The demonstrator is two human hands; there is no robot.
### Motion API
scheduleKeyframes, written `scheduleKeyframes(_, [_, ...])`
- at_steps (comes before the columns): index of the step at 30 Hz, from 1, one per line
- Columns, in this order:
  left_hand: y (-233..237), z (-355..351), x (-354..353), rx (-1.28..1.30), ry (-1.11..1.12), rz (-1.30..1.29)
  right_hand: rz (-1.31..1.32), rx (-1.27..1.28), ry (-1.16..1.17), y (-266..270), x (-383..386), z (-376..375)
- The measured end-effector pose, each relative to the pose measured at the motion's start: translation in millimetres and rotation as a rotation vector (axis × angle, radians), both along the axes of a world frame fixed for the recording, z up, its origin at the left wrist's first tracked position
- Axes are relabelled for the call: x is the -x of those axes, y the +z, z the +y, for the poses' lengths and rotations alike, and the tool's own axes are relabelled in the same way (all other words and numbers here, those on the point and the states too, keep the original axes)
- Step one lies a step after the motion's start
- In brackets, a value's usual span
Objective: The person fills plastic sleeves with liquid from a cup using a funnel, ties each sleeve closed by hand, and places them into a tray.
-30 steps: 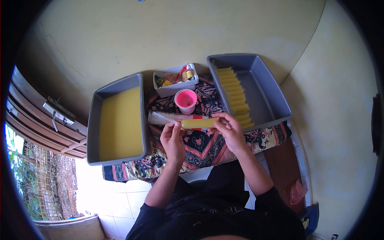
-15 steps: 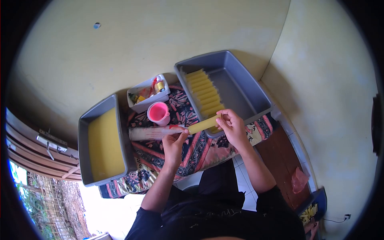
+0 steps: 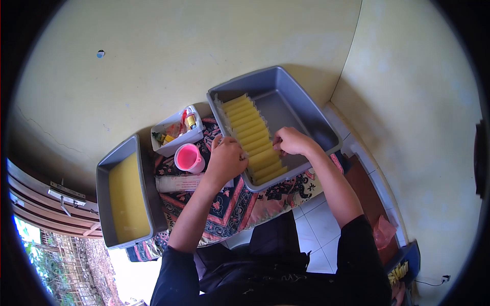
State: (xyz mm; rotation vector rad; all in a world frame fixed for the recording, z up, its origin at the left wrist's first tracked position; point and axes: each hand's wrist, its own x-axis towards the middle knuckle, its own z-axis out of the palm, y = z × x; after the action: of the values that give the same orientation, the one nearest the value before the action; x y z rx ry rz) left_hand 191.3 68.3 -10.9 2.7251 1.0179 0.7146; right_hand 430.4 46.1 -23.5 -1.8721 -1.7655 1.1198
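Observation:
The grey tub (image 3: 279,102) on the right holds a row of slim plastic tubes (image 3: 246,123) filled with something yellow, lying side by side. Over the row's near part, both hands are at the ends of one yellow-filled plastic tube (image 3: 263,156). My left hand (image 3: 228,157), fingers curled, is at its left end by the tub's rim. At its right end, inside the tub, my right hand (image 3: 291,142) pinches it. Fingers partly hide both ends.
Another grey tub (image 3: 103,204) with yellow liquid (image 3: 130,199) stands at the left. Between the tubs are a pink cup (image 3: 189,159), a white box (image 3: 178,144) of small items and a clear plastic packet (image 3: 173,183) on a patterned cloth (image 3: 217,206). A pink bag (image 3: 384,232) lies lower right.
Both hands have lowered the yellow-filled tube from in front of the tub onto the row inside it. The view has shifted slightly.

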Motion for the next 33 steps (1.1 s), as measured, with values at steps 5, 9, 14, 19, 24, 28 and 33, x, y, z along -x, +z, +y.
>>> scheduleKeyframes(5, [8.9,4.4,-23.9,0.06,0.073,0.566,-0.175,-0.072,0.06,-8.3,6.1,-1.7])
scheduleKeyframes(9, [6.5,9.0,-27.7,0.107,0.046,0.621,-0.183,-0.143,0.008,-17.0,6.4,-6.8])
scheduleKeyframes(14, [3.9,10.1,-25.6,0.089,0.036,0.688,-0.197,-0.084,0.058,-19.9,9.3,-1.3])
scheduleKeyframes(19, [-4.6,9.1,-19.5,0.127,-0.007,0.449,-0.204,-0.11,0.093,-14.3,8.3,-5.4])
scheduleKeyframes(24, [-1.9,6.7,-12.4,0.194,-0.124,0.19,-0.26,-0.077,0.087,-14.3,8.9,-6.2])
scheduleKeyframes(28, [8.9,7.1,-15.3,0.177,-0.146,0.483,-0.276,-0.031,0.156,-13.1,9.4,-5.3])
scheduleKeyframes(33, [4.7,5.8,-26.1,0.095,-0.065,0.693,-0.258,-0.072,0.162,-15.2,7.5,-6.7])
